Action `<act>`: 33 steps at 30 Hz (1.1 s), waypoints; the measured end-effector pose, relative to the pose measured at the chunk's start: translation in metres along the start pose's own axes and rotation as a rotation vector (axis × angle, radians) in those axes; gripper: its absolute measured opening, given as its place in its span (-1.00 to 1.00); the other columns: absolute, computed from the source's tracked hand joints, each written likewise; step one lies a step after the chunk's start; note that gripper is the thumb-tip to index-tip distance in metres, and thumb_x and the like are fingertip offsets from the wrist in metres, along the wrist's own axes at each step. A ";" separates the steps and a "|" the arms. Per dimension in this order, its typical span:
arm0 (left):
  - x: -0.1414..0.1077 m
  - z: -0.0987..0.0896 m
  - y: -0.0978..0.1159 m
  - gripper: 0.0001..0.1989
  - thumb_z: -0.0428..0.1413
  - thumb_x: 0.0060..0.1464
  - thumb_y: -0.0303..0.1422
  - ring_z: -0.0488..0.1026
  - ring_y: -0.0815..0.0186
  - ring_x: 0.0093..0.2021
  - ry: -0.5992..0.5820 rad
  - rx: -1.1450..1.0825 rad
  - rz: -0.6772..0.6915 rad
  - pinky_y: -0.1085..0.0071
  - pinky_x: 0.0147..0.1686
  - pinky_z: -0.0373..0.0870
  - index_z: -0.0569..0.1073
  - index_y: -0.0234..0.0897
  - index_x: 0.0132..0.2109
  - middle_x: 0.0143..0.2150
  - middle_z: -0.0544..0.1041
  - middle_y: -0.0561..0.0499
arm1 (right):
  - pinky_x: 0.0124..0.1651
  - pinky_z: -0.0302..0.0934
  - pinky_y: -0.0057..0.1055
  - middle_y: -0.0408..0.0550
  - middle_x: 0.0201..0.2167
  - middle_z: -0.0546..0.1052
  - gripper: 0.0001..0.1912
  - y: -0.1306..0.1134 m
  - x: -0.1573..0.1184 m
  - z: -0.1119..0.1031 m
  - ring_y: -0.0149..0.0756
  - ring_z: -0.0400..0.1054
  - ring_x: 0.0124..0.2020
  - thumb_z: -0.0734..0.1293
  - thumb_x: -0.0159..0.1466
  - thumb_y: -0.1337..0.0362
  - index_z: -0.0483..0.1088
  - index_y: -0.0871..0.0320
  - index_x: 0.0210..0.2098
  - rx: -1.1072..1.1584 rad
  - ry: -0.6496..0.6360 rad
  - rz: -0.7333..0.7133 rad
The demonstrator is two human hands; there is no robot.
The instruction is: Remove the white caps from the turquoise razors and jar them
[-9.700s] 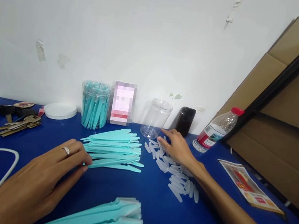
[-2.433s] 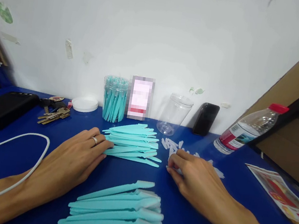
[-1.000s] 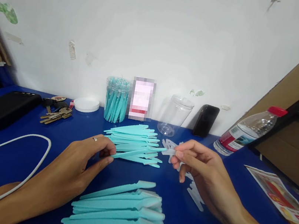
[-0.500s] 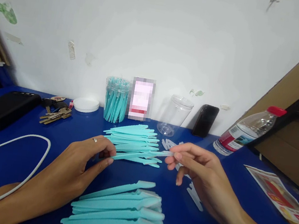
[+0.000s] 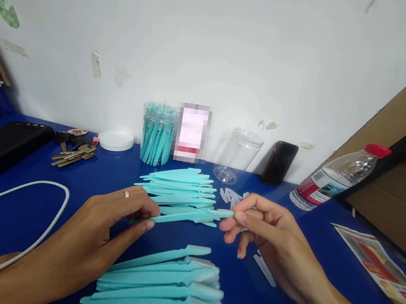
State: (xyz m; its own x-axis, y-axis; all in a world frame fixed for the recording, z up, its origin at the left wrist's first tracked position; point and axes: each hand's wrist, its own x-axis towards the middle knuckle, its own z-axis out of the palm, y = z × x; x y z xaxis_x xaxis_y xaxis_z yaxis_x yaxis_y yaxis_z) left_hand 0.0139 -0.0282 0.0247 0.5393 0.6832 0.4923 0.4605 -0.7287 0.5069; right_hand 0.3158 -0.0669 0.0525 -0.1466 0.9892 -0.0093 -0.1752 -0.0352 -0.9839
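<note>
Evidently the slim turquoise plastic stick (image 5: 180,215) spans the gap between the two hands, its narrow end pinched between thumb and fingers of the left hand (image 5: 101,223) and its wider part pointing right, rising slightly. Over its far tip sits a small frosted plastic cap (image 5: 221,214), whose outer end is grasped between thumb and forefinger of the right hand (image 5: 277,231); how far the tip goes inside, I cannot tell. Just behind the stick lies a fanned pile of bare turquoise sticks (image 5: 182,187), and nearer the wearer is a stack of capped turquoise sticks (image 5: 163,288). Loose frosted caps (image 5: 264,268) lie around the right hand, partly hidden by it. Farther back on the blue table (image 5: 234,299) stand a clear round plastic jar packed with turquoise sticks (image 5: 157,137) and a tilted clear plastic jar (image 5: 238,157). Off to the right leans a clear bottle with a red cap (image 5: 330,183)
</note>
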 end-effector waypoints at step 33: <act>0.003 0.004 -0.004 -0.90 0.13 0.39 -0.36 0.45 0.37 -0.27 0.160 -0.105 -0.097 0.46 -0.25 0.32 0.54 -0.07 -0.12 -0.26 0.52 0.18 | -0.50 0.31 -0.56 -0.12 -0.45 0.58 -0.84 0.000 0.005 -0.006 -0.43 0.34 -0.52 0.65 0.11 0.21 0.68 0.13 -0.37 -0.168 0.228 -0.079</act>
State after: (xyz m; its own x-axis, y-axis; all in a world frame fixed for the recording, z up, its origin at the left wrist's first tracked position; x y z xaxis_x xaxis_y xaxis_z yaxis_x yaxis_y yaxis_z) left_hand 0.0165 -0.0233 0.0217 0.3732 0.7550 0.5393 0.4245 -0.6558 0.6243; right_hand 0.3211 -0.0606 0.0516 0.0865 0.9951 0.0477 -0.0107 0.0488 -0.9988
